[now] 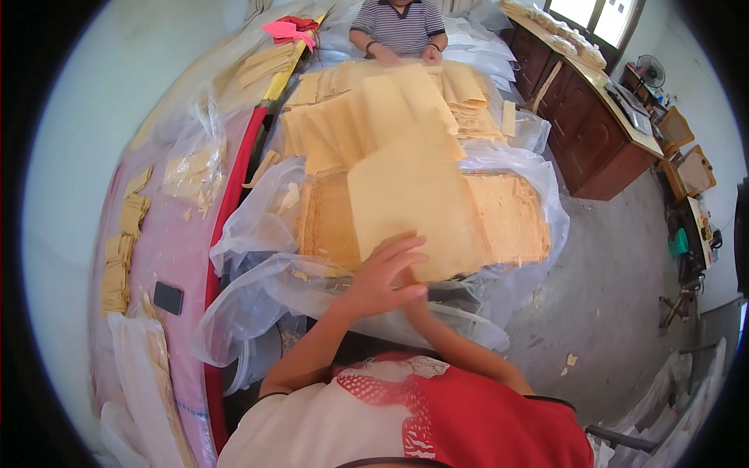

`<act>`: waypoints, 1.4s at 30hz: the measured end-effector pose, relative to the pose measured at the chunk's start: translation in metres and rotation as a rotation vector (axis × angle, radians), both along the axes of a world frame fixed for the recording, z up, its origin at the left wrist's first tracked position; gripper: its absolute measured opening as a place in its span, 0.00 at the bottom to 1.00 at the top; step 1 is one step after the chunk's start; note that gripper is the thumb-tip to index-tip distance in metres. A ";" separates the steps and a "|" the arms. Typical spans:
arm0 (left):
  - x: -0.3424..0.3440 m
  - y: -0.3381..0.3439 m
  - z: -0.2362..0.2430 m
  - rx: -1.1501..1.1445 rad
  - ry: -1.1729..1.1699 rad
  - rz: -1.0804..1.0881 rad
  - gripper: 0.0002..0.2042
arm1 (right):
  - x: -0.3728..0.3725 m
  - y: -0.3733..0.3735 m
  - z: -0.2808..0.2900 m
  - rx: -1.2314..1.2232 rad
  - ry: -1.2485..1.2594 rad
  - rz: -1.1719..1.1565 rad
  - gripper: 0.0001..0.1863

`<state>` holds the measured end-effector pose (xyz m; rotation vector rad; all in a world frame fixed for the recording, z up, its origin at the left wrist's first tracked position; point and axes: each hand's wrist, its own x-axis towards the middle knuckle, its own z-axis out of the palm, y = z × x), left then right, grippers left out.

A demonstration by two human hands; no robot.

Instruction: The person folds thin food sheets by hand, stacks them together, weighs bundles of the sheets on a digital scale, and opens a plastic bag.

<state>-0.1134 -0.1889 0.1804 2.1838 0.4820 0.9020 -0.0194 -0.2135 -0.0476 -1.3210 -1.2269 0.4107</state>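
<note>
A large, thin, pale-yellow sheet (409, 199), resembling dried tofu skin, stretches over the middle of a pile in front of me. My left hand (381, 279) is at its near edge, fingers apart and nothing visibly gripped. Behind it, my right hand (413, 295) is mostly covered; its fingers cannot be made out. Browner stacks of sheets, a left stack (326, 214) and a right stack (511, 214), lie on either side of the pale sheet. Farther off, overlapping folded sheets (331, 129) spread across the pile.
Clear plastic film (257, 273) bunches around the stacks. On the pink-covered surface (175, 249) at left lie a dark phone (168, 298), folded yellow bundles (117, 269) and a plastic bag (195, 168). Across the pile, a person (398, 31) works. A wooden cabinet (585, 132) stands right.
</note>
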 end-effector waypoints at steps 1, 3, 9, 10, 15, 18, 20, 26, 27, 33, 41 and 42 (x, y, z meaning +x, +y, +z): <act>-0.005 0.002 -0.016 0.114 0.120 0.135 0.21 | 0.015 -0.010 0.045 -0.202 0.325 0.136 0.23; 0.008 0.011 -0.042 0.231 0.228 0.221 0.22 | 0.051 -0.015 0.067 -0.399 0.641 0.219 0.21; 0.013 0.039 -0.123 0.342 0.555 0.460 0.21 | 0.084 -0.009 0.056 -0.797 1.099 0.122 0.17; 0.009 0.038 -0.129 0.289 0.573 0.487 0.23 | 0.086 -0.008 0.050 -0.839 1.079 0.150 0.18; -0.005 0.033 -0.153 0.198 0.624 0.599 0.27 | 0.093 -0.015 0.035 -0.982 1.056 0.149 0.21; -0.013 0.032 -0.165 0.253 0.577 0.623 0.27 | 0.092 -0.033 0.047 -0.961 0.981 0.066 0.22; -0.014 0.037 -0.168 0.306 0.515 0.605 0.26 | 0.094 -0.037 0.058 -0.800 0.954 -0.133 0.19; -0.025 0.056 -0.185 0.307 0.388 0.539 0.25 | 0.128 -0.023 0.043 -0.527 1.290 -0.209 0.14; -0.029 0.061 -0.188 0.307 0.383 0.550 0.25 | 0.134 -0.021 0.044 -0.529 1.282 -0.200 0.14; -0.038 0.091 -0.216 0.149 0.235 0.466 0.20 | 0.165 -0.006 0.064 -0.606 1.244 0.090 0.12; 0.027 -0.007 -0.124 0.348 0.289 0.058 0.26 | 0.092 -0.082 0.054 -0.322 1.142 0.006 0.10; 0.033 -0.022 -0.124 0.412 0.293 0.061 0.26 | 0.070 -0.094 0.065 -0.312 1.088 0.089 0.12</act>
